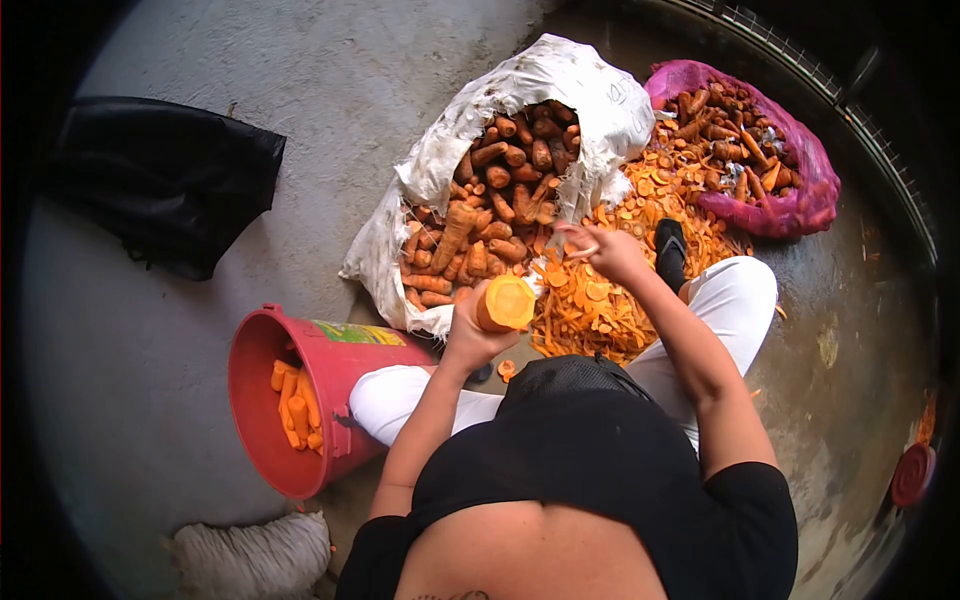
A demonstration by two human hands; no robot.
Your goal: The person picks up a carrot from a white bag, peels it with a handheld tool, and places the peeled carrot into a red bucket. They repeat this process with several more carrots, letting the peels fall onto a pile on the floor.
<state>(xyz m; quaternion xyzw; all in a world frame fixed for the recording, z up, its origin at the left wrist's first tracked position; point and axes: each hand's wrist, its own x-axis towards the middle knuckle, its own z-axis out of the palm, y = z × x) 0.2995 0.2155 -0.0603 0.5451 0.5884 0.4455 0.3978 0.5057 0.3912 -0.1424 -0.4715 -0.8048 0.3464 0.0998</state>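
Grey floor (180, 320); carrot (507, 303) in left hand (468, 338), beside sack (560, 85) edge

Peeled carrot (507, 303) in left hand (470, 335) is looking smooth, clean, matt. Unpeeled carrots (480, 225), ctr, are showing rough, dusty skin. Sack (560, 90) is looking woven plastic, crinkled, matt. Bucket (335, 385), lwr left, is shining slightly, smooth red plastic. Floor (330, 90) is showing rough concrete.

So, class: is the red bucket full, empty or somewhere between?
Between: the red bucket holds a few peeled carrot pieces, with most of its inner wall bare around them.
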